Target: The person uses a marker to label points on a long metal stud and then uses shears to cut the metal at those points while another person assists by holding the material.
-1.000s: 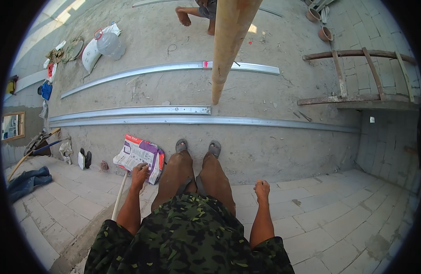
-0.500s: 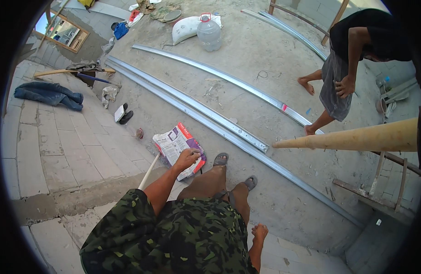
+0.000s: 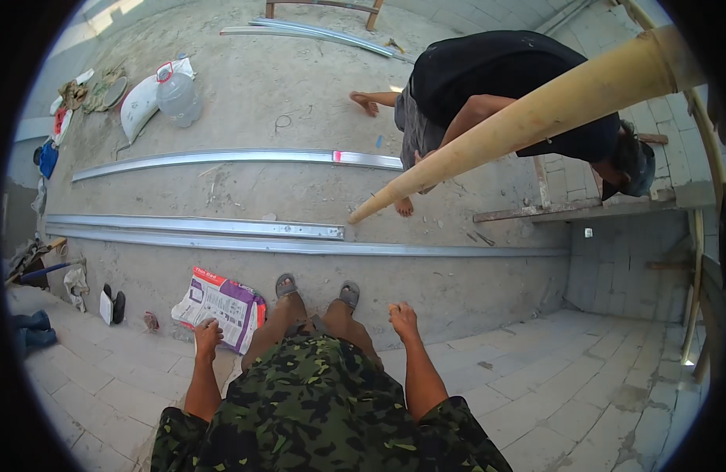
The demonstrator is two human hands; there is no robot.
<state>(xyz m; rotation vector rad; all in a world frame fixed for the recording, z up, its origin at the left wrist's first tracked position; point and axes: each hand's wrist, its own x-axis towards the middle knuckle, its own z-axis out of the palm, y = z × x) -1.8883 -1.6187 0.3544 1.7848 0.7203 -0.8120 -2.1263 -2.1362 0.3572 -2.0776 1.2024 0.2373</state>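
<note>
The left hand [image 3: 208,337] rests with curled fingers on the lower edge of a purple and white paper bag [image 3: 221,305] lying on the paving beside the person's left leg. The right hand [image 3: 403,320] hangs loosely closed, holding nothing, near the right knee. Long metal rails [image 3: 221,228] lie on the sandy ground just beyond the sandalled feet.

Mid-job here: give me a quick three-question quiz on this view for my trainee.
1. True or false: the left hand rests on the purple-and-white bag.
2. What does the right hand hold? A) a metal rail B) nothing C) the pole
3. Fill in: the long wooden pole crosses in front of the bent-over ____.

Key: 1 true; 2 B, the hand is a loose fist with nothing in it; 3 person. The rails lie flat on the sandy ground, past the sandalled feet.
</note>
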